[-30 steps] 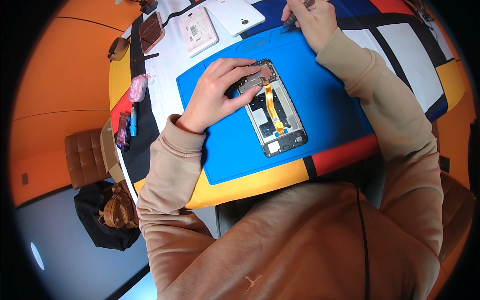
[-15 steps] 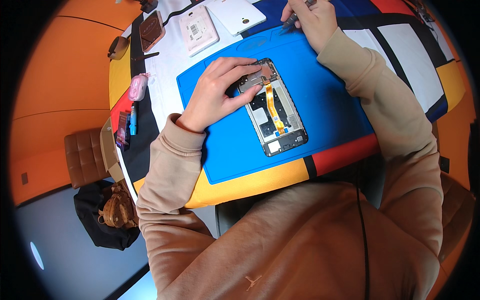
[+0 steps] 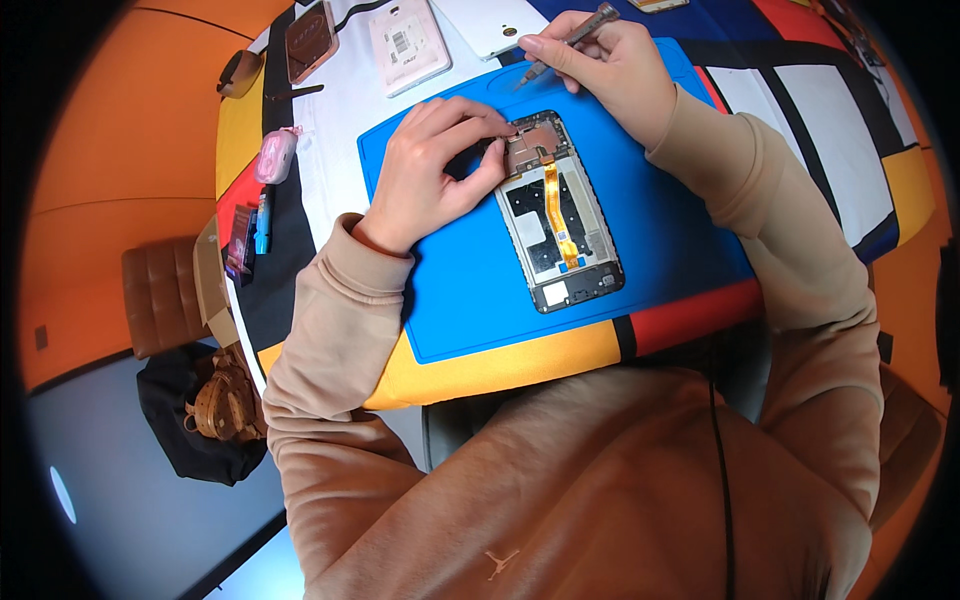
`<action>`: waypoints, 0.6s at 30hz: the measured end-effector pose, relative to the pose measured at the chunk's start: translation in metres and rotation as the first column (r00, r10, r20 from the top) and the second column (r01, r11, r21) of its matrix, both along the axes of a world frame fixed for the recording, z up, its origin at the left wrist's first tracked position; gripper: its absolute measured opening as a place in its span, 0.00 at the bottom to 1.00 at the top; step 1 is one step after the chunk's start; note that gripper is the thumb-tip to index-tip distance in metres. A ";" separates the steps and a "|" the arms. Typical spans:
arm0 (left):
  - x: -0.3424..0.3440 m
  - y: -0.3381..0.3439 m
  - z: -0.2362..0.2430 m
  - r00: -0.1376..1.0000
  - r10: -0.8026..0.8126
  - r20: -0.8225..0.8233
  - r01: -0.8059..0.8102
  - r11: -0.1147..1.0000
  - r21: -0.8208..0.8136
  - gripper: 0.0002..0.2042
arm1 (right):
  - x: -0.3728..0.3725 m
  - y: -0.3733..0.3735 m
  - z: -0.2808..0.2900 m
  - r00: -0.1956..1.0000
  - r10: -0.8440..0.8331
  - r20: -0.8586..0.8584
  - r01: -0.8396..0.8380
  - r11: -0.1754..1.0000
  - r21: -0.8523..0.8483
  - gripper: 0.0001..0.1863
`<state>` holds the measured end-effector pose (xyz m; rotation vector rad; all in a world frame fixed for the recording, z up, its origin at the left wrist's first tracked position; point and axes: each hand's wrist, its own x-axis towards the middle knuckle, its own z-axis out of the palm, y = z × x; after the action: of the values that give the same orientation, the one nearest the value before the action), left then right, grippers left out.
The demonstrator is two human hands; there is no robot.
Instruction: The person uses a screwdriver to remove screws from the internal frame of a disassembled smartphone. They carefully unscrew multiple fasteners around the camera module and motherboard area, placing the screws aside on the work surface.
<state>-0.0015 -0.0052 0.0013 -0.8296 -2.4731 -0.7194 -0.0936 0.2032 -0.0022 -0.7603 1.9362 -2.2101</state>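
An opened smartphone [image 3: 590,215] lies face down on a blue work mat [image 3: 460,300], its inner frame, circuit board and yellow flat ribbon cable bare. My left hand [image 3: 440,165] is closed at the phone's upper left edge, thumb and curled fingers against it; the fingertips are partly hidden. In my right hand [image 3: 620,75], above the mat's far edge, is a slim grey precision screwdriver [image 3: 592,27]. Thumb and fingers pinch it, and its tip slants down to the left, apart from the phone.
Beyond the mat lie a pale pink phone [image 3: 410,45], a white device [image 3: 490,25] and a brown-faced device [image 3: 312,42]. Along the left side are a roll of tape [image 3: 238,73], a pink case [image 3: 275,157], a blue pen-like tube [image 3: 263,220] and a small dark box [image 3: 241,240].
My right hand has come nearer the phone with the screwdriver, whose handle now points up to the right. My left fingers have drawn back from over the circuit board to the phone's edge.
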 end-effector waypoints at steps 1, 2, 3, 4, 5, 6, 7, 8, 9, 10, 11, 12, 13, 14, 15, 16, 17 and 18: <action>0.000 0.000 0.000 1.000 -0.004 -0.003 0.004 1.000 0.000 0.06 | 0.001 0.001 0.001 0.997 -0.009 -0.078 0.015 0.997 0.074 0.10; 0.001 0.000 0.000 1.000 0.001 0.012 -0.001 1.000 -0.009 0.06 | 0.001 0.003 0.002 0.988 -0.012 -0.157 0.035 0.989 0.145 0.10; 0.001 0.001 0.000 1.000 -0.013 0.021 0.013 1.000 -0.015 0.07 | 0.001 0.006 0.003 0.972 -0.009 -0.235 0.061 0.975 0.214 0.11; 0.001 0.001 0.001 0.999 -0.017 0.046 0.018 0.999 -0.029 0.08 | -0.002 0.009 0.005 0.950 -0.059 -0.308 0.139 0.960 0.245 0.11; 0.001 0.002 0.001 0.998 -0.025 0.057 0.026 1.000 -0.014 0.09 | -0.005 0.012 0.006 0.919 -0.104 -0.380 0.217 0.938 0.269 0.11; 0.001 0.002 0.001 0.998 -0.025 0.066 0.028 0.999 -0.042 0.09 | -0.009 0.015 0.007 0.880 -0.143 -0.453 0.296 0.911 0.287 0.11; 0.001 0.003 0.001 0.998 -0.030 0.056 0.032 0.999 -0.038 0.08 | -0.014 0.020 0.009 0.845 -0.183 -0.502 0.361 0.888 0.285 0.12; 0.001 0.004 0.001 0.998 -0.028 0.061 0.031 0.998 -0.048 0.08 | -0.020 0.022 0.010 0.810 -0.222 -0.543 0.394 0.892 0.223 0.12; 0.001 0.004 0.001 0.998 -0.038 0.051 0.039 0.999 -0.032 0.09 | -0.029 0.023 0.012 0.772 -0.258 -0.580 0.421 0.892 0.163 0.12; 0.001 0.004 0.000 0.998 -0.039 0.057 0.041 0.999 -0.033 0.09 | -0.035 0.024 0.011 0.732 -0.293 -0.615 0.442 0.891 0.102 0.12; 0.001 0.004 0.000 0.997 -0.036 0.063 0.038 0.999 -0.033 0.09 | -0.040 0.029 0.011 0.704 -0.312 -0.639 0.484 0.868 0.110 0.11; 0.001 0.005 0.000 0.997 -0.038 0.069 0.040 0.999 -0.032 0.09 | -0.045 0.030 0.010 0.708 -0.340 -0.619 0.504 0.857 0.106 0.11; 0.001 0.005 0.000 0.997 -0.036 0.075 0.038 0.999 -0.031 0.09 | -0.050 0.030 0.009 0.711 -0.368 -0.598 0.523 0.846 0.101 0.11; 0.001 0.004 -0.001 0.997 -0.034 0.072 0.036 0.999 -0.026 0.09 | -0.053 0.031 0.007 0.713 -0.397 -0.577 0.543 0.834 0.097 0.11; 0.002 0.004 -0.001 0.997 -0.033 0.063 0.034 0.999 -0.026 0.09 | -0.055 0.032 0.005 0.719 -0.411 -0.561 0.552 0.828 0.101 0.11; 0.002 0.004 -0.001 0.997 -0.034 0.065 0.035 0.999 -0.023 0.09 | -0.057 0.032 0.003 0.710 -0.393 -0.584 0.554 0.824 0.118 0.10; 0.002 0.004 -0.001 0.997 -0.033 0.065 0.035 0.999 -0.022 0.10 | -0.057 0.032 0.001 0.702 -0.375 -0.606 0.555 0.821 0.134 0.10; 0.002 0.004 -0.001 0.997 -0.028 0.070 0.030 0.999 -0.020 0.10 | -0.058 0.032 0.000 0.694 -0.356 -0.626 0.555 0.818 0.151 0.10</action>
<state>0.0008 -0.0012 0.0001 -0.8636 -2.5398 -0.7455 -0.1519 0.2352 -0.0019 -1.0654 3.0105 -1.9015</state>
